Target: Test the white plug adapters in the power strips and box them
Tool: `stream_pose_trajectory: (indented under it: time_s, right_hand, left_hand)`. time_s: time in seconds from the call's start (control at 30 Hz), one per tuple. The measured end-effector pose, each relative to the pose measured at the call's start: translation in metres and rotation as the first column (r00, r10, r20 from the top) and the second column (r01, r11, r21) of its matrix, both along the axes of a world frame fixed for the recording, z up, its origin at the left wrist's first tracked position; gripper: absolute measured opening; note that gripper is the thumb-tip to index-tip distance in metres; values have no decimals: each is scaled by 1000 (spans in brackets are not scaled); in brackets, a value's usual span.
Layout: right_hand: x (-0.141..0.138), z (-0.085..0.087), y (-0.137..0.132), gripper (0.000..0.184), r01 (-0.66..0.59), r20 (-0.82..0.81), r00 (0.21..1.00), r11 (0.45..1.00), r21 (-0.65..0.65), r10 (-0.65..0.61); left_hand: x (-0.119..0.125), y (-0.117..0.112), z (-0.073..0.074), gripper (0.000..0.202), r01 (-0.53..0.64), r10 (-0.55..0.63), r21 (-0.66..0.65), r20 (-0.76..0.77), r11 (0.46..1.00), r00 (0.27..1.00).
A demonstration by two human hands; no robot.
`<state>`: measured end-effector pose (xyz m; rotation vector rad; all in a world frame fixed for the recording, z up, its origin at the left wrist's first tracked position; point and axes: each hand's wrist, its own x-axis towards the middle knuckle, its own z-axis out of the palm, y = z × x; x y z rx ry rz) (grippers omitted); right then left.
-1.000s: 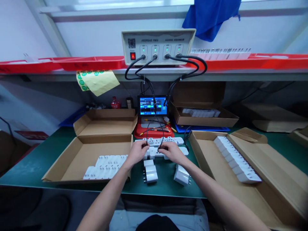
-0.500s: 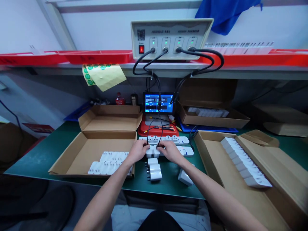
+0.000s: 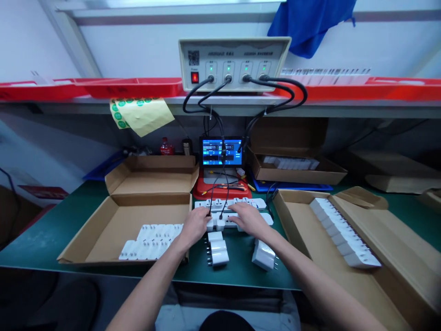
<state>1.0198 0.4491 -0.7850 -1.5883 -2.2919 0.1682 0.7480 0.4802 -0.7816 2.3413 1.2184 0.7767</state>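
Reaching over a white plastic multi-socket power strip (image 3: 230, 219) on a green bench mat (image 3: 51, 234), the person's left hand (image 3: 195, 225) was curled at the strip's left end, its fingers bent downward just beside a thin black test cable (image 3: 225, 195). The view did not show whether those fingers had hold of the cable or the strip. The right hand (image 3: 248, 219) lay palm down with its fingers loosely extended, touching the strip's right part, with no closed grip visible.

A second white power strip (image 3: 229, 203) lay just behind the first, nearly parallel to it. In front of the first strip stood a small stack of white plug adapters (image 3: 217, 250) with metal pins, and further right lay a larger white adapter (image 3: 263, 255). Left of the strip, an open brown cardboard box (image 3: 155, 214) held rows of white adapters (image 3: 149, 241). To its right, another open cardboard box (image 3: 303, 241) held a long diagonal row of white sockets (image 3: 341, 232).

Behind the strip sat a red tray (image 3: 203, 191) with thin probes on it, and beyond that a small blue-lit touchscreen (image 3: 221, 152). Higher still, on a shelf, a beige four-channel test unit (image 3: 234, 64) showed green lights, with black leads running down from it.
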Motion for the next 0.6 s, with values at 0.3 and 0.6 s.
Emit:
stream_pose_trajectory:
  time_s: [0.3, 0.6]
  right_hand:
    - [40, -6, -20, 47, -86, 232, 967, 991, -102, 108]
    - [36, 49, -43, 40, -143, -452, 890, 979, -142, 64]
  left_hand:
    - [-4, -9, 7, 13, -69, 59, 58, 163, 996, 985]
    - [12, -68, 11, 68, 180, -240, 330, 153, 927, 959]
